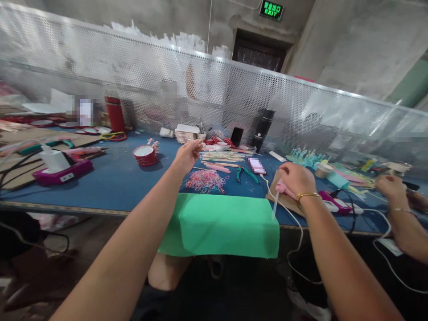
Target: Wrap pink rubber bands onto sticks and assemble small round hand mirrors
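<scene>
My left hand (189,156) is raised over the table with its fingertips pinched together. Something small and pale shows at the fingertips, too small to name. A pink glue gun (284,188) is in my right hand (298,179), whose fingers are closed; a clear glue stick (275,206) juts from it towards me. Below and between my hands, a green sheet (227,225) hangs over the table's front edge onto my lap. A tangled heap of thin pink and coloured loops (206,181) lies just beyond the sheet.
Teal-handled pliers (246,174), pale sticks (223,157) and a phone (257,166) with a white cable lie ahead. A red tape roll (145,155) and purple power strip (63,171) stand left. Another purple strip (336,203) and another person's hand (391,189) are right.
</scene>
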Demonstrator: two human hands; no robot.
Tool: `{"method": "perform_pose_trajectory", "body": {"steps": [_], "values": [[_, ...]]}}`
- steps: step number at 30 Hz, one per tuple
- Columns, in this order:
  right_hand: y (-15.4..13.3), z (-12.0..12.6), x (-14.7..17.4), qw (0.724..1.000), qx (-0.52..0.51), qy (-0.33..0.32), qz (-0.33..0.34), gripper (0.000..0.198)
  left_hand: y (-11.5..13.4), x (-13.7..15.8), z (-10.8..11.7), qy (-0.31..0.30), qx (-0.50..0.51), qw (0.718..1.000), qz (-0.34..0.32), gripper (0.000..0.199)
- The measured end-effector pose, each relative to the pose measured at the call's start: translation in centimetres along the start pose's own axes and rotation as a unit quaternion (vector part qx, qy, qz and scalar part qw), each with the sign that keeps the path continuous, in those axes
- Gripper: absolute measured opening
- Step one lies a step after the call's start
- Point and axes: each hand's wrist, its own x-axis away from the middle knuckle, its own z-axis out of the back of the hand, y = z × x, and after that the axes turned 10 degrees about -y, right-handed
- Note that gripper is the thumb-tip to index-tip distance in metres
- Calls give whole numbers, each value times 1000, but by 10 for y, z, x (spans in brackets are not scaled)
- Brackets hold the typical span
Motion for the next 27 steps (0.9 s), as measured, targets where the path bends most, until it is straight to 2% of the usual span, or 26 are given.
{"method": "perform_pose_trajectory", "body": {"steps": [3,7,12,16,18,22,27], "values": [[20,-8,3,999,36,-24,-24,26,-1,0,-3,-6,-11,1000,4,25],[18,-20,3,998,13,-62,-6,26,-1,0,-1,-9,-12,1000,18,23],[31,-15,-4,996,51,-61,-39,30,-2,-2,4,-22,-3,1000,14,23],[59,-22,-4,976,129,-167,-59,38,-3,-2,4,-44,0,999,23,23],[68,-33,-2,974,128,-182,-51,40,-3,-1,1,-50,0,998,34,24],[70,-50,-3,966,116,-218,-71,42,-2,4,-5,-45,-4,997,62,24],[69,-50,-9,965,99,-236,-54,34,7,5,-4,-42,38,997,55,15]]}}
